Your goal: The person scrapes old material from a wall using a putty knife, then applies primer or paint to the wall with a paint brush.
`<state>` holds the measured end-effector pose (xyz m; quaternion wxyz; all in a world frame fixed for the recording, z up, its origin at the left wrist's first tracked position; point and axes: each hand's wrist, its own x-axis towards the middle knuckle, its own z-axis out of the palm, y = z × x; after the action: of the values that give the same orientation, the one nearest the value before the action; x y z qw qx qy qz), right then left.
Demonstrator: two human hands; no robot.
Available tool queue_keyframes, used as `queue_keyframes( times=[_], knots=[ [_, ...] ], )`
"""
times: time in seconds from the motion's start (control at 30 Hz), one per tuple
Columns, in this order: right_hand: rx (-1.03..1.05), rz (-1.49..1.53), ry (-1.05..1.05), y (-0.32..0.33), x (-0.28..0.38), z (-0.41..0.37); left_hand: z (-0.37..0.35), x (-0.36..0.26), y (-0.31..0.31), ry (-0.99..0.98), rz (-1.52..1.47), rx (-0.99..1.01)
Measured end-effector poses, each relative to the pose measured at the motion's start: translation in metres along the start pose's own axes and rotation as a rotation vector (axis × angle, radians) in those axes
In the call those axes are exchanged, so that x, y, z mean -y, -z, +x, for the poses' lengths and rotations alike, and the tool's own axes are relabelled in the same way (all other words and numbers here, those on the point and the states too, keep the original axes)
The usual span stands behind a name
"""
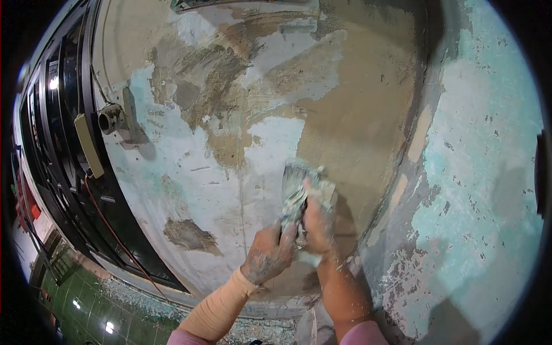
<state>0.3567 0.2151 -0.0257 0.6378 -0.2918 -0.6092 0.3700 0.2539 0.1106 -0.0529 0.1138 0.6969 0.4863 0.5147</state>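
In front of the wall, my two hands are close together at a paint scraper [294,175] whose grey blade points up. My left hand [267,253], dusted with pale flecks, is closed around its lower end. My right hand [319,224] is closed against it from the right, thumb up near the blade. Crumpled pale-green scraps of paint [298,197] cling to the tool and around the right fingers. Motion blur hides the exact grip and the edge of the pale piece behind the right hand.
The wall [356,121] has bare tan patches beside white and turquoise paint. Another peeling wall [489,144] meets it at the right corner. A pipe stub [111,119] juts out at left, near a dark-framed window [63,115] and an orange cable [109,224]. Paint chips [138,296] litter the floor.
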Motion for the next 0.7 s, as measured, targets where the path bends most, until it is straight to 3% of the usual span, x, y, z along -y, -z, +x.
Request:
queue_keyframes(
  times=[0.03, 0.1, 0.13, 0.17, 0.23, 0.27, 0.4, 0.43, 0.5, 0.53, 0.6, 0.67, 0.7],
  knots=[
    [-0.087, 0.068, -0.088, -0.007, 0.013, 0.009, 0.006, -0.004, 0.002, -0.021, 0.032, -0.013],
    [-0.042, 0.165, -0.155, -0.007, 0.009, 0.012, 0.014, -0.010, 0.006, -0.043, 0.077, -0.031],
    [-0.027, 0.216, -0.182, -0.006, 0.009, 0.012, 0.011, -0.014, 0.006, 0.049, 0.017, -0.014],
    [0.006, 0.123, 0.004, 0.000, 0.016, -0.004, 0.008, -0.018, 0.006, 0.143, -0.041, -0.002],
    [-0.053, -0.056, 0.116, -0.001, 0.004, -0.003, -0.001, -0.027, 0.004, 0.510, -0.295, 0.053],
    [-0.081, -0.147, 0.166, -0.003, 0.003, -0.001, 0.005, -0.023, 0.001, 0.363, -0.223, -0.005],
    [0.114, 0.214, 0.015, 0.004, 0.015, 0.037, 0.038, -0.026, 0.011, -0.063, -0.098, -0.093],
    [0.185, -0.468, 0.190, 0.012, 0.036, 0.034, 0.039, -0.030, 0.013, -0.016, -0.124, -0.074],
    [0.042, -0.729, 0.588, 0.016, -0.028, 0.031, 0.028, -0.011, 0.001, -0.084, -0.049, -0.106],
    [-0.038, -0.855, 0.794, 0.010, -0.025, 0.026, 0.024, -0.008, -0.003, -0.117, -0.012, -0.123],
    [-0.027, -0.178, 0.261, 0.009, -0.010, 0.022, 0.026, -0.010, -0.006, 0.049, -0.074, -0.101],
    [-0.109, 0.121, 0.016, -0.003, 0.006, 0.042, 0.040, -0.031, 0.005, 0.110, -0.082, -0.080],
    [0.068, 0.182, -0.106, 0.005, 0.014, 0.055, 0.054, -0.043, 0.013, 0.112, -0.140, -0.075]
  ],
)
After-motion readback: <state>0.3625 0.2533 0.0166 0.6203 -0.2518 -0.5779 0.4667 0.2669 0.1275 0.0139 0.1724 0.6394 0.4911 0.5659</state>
